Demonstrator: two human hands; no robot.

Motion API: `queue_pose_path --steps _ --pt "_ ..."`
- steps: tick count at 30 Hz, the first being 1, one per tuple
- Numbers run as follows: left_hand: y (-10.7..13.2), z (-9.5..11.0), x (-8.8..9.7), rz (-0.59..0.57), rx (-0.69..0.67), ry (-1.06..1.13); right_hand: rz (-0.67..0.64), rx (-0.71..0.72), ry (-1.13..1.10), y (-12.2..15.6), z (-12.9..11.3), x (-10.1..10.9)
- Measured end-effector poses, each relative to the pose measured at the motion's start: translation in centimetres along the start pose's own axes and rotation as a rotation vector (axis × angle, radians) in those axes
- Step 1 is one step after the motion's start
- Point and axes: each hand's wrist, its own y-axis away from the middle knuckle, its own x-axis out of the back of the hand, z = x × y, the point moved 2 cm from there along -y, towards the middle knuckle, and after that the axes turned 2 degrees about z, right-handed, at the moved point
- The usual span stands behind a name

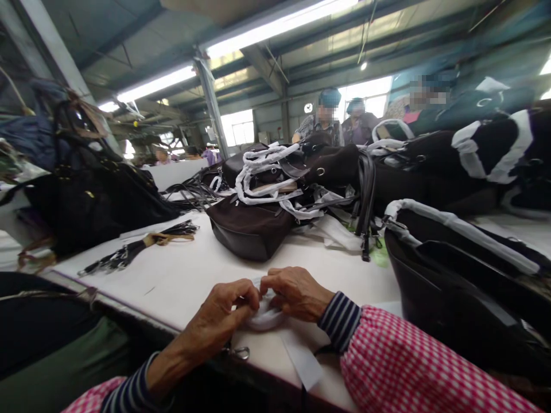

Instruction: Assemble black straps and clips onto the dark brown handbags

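Observation:
My left hand [221,312] and my right hand [299,293] meet at the table's front edge, fingers bent and closed in a pinch. Between them is a white wrapped loop [266,322], curved like a coiled strap, and both hands grip it. Fingers hide its upper part, and what is inside the white wrapping does not show. Below my right hand a flat white strip [303,362] hangs over the edge. A metal snap hook [241,352] lies just under my left hand.
Ahead on the white table [172,284] lies a dark bag [253,226] among piled bags with white-wrapped handles. Another black bag [443,275] stands close on the right. Black straps with hooks [133,252] lie left, near large black bags [94,195]. People [329,117] are behind the pile.

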Motion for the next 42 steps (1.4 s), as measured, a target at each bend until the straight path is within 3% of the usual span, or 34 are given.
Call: queue_pose_path --steps 4,8,11,16,22,25,30,33,42 --pt "-0.3 -0.2 -0.3 0.01 -0.027 0.067 -0.021 0.01 0.034 0.3 -0.5 0.8" --pt "-0.6 -0.4 -0.8 0.072 -0.096 0.002 -0.027 -0.009 0.043 0.3 -1.0 1.3" --pt "-0.7 -0.6 -1.0 0.094 -0.07 0.006 -0.024 -0.068 0.043 0.1 -1.2 1.1" --pt "-0.7 -0.6 -0.9 0.031 0.002 0.099 -0.024 -0.064 0.075 0.2 -0.9 0.5" --pt "-0.8 0.0 1.5 -0.014 -0.171 -0.216 0.011 -0.038 0.045 0.3 -0.6 0.0" --pt "-1.0 -0.8 2.9 -0.039 -0.138 -0.356 0.015 -0.047 0.025 0.1 -0.5 -0.1" --pt "-1.2 -2.0 3.0 -0.12 -0.172 -0.466 -0.005 -0.06 0.009 0.0 -0.7 -0.1" --pt "-1.1 -2.2 2.9 -0.103 -0.159 -0.55 -0.001 -0.064 -0.007 0.1 -0.8 -0.1" --pt "-1.5 -2.3 3.4 -0.083 -0.066 -0.226 -0.007 -0.086 -0.021 0.2 -0.9 0.0"
